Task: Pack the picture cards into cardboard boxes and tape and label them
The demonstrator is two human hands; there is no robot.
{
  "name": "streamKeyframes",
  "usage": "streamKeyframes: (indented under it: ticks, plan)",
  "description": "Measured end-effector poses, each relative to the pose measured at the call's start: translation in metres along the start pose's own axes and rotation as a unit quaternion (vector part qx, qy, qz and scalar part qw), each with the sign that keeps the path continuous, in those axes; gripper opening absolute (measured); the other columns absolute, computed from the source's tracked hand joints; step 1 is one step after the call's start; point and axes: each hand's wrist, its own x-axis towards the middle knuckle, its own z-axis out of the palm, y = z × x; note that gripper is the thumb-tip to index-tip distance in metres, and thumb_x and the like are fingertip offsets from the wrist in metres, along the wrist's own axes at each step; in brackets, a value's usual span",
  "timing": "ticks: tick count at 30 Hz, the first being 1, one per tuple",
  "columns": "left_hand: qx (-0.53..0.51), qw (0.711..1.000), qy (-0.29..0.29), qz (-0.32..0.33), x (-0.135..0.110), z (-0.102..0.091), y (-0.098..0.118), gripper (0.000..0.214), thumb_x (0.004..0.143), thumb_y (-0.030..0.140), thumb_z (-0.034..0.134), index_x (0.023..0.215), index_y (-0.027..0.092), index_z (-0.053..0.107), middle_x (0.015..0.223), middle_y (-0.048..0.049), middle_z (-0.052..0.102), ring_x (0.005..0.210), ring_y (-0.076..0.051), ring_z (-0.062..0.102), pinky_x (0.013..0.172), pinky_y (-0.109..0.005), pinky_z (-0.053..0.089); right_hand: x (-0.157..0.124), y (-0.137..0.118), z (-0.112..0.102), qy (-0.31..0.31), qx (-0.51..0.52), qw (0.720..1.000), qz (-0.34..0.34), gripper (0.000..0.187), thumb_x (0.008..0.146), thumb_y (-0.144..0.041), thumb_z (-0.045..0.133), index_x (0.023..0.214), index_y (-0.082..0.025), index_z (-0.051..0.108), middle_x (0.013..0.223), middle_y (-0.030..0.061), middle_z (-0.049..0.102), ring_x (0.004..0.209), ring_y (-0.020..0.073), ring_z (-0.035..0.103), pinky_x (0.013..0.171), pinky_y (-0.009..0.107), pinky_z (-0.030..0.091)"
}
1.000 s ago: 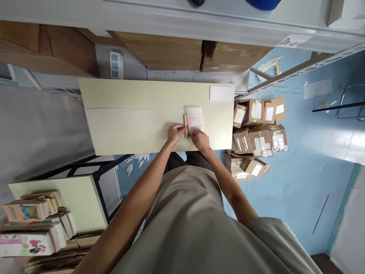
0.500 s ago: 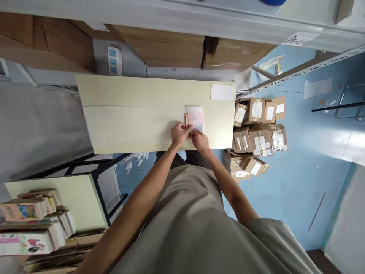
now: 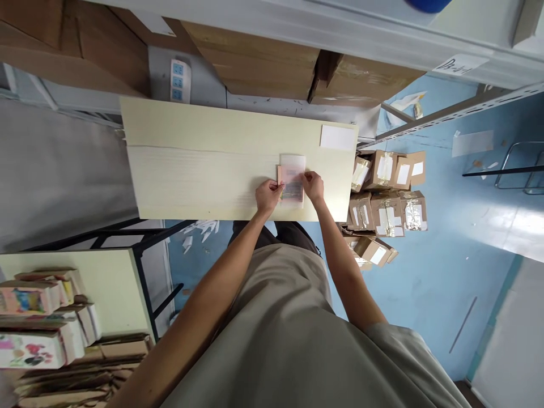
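Pink booklet [image 3: 279,173] under translucent sheet [image 3: 293,177] lies toward the table [image 3: 195,181]'s near edge, right half, left hand [image 3: 267,196] pinching its left side, right hand [image 3: 313,186] fingertips at sheet's right edge, grip unclear, 1 white paper [image 3: 337,137] by far-right corner.

Head cam, one view: it is looking forward and steeply down from above the wearer's grey shirt [image 3: 289,328], which is filling 6 o'clock close to the lens. Forearms are running up from 7 and 5 o'clock; left hand [image 3: 269,196] and right hand [image 3: 313,186] are sitting near dial center, small, well below the camera. Tabletop [image 3: 191,181] is spreading from center toward 10 o'clock. Shelf edge [image 3: 297,28] is crossing 12, probably nearer the lens, though depth is reading poorly. Wide framing is also taking in cartons [image 3: 385,192] at 3 and a side table [image 3: 119,283] at 8.
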Motion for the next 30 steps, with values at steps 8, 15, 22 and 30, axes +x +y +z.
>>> streamKeyframes:
  ticks: [8,15,22,30]
  plan:
    - [-0.017,1.0,0.001,0.011,0.001,-0.003,-0.007,0.008,0.096,0.025,0.08,0.088,0.022,0.079,0.092,-0.0054,0.085,0.09,-0.023,0.08,0.091,-0.033,0.06,0.0,-0.013,-0.004,-0.017,0.04,0.999,0.017,0.041,0.097,-0.063,0.077,0.099,-0.024,0.065,0.108,0.0122,0.08,0.097,0.0257,0.074,0.087,0.037,0.058]
    - [-0.027,0.998,0.043,0.033,-0.01,0.003,-0.013,0.022,0.1,0.013,0.064,0.115,0.021,0.079,0.113,-0.0093,0.085,0.107,-0.025,0.08,0.105,-0.037,0.062,-0.007,-0.023,0.0,-0.015,-0.019,1.0,0.008,0.039,0.1,-0.059,0.072,0.084,-0.028,0.055,0.088,0.0048,0.072,0.081,0.0229,0.065,0.076,0.035,0.051]
    - [0.063,0.986,0.023,0.151,-0.042,0.028,-0.002,0.057,0.078,0.031,0.102,0.123,0.021,0.067,0.145,-0.0211,0.065,0.141,-0.041,0.062,0.123,-0.057,0.054,-0.008,-0.038,0.01,0.022,-0.063,0.998,0.004,0.03,0.1,-0.051,0.069,0.085,-0.027,0.058,0.087,0.0059,0.077,0.081,0.0243,0.069,0.078,0.036,0.054]
    - [0.026,0.991,-0.004,0.129,-0.039,0.016,0.0,0.024,0.1,0.028,0.081,0.12,0.019,0.072,0.143,-0.0219,0.066,0.141,-0.039,0.064,0.13,-0.053,0.048,-0.025,-0.063,-0.007,0.013,-0.156,0.969,-0.193,0.05,0.112,-0.029,0.049,0.161,-0.02,0.054,0.154,0.0223,0.07,0.143,0.0375,0.067,0.119,0.058,0.058]
